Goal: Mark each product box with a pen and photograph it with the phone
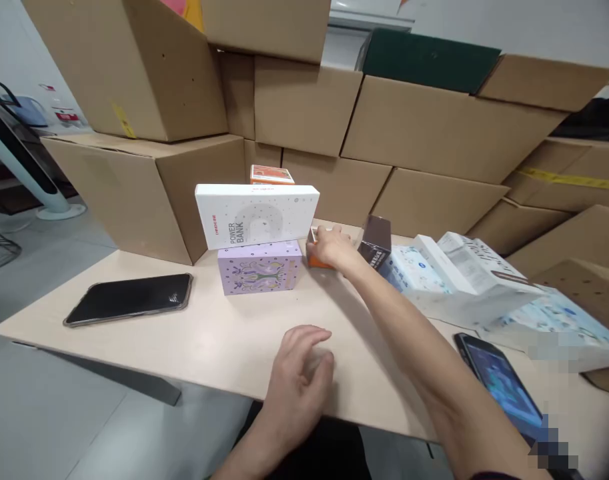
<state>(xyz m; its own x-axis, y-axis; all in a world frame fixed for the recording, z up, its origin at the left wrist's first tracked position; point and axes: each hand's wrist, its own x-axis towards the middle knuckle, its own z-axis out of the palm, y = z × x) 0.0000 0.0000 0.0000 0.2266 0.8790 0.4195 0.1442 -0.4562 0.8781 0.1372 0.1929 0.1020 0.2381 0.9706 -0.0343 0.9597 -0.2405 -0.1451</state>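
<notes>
My right hand point(334, 247) reaches across the table with its fingers over a small orange box point(318, 259), whose top is mostly covered by them. To its left, a white power bank box point(264, 217) lies on its long edge atop a purple patterned box point(260, 270). Behind these, the top of another orange box point(272, 175) shows. Just right of my right hand stands a dark brown box point(376, 240). Near the table's front edge my left hand point(300, 377) hovers, fingers curled and thumb apart, with nothing in it.
A black phone point(129, 298) lies on the table point(199, 347) at left. Several white and light-blue packages point(424, 270) and a phone with a lit screen point(501, 383) are on the right. Stacked cardboard boxes point(304, 107) form a wall behind.
</notes>
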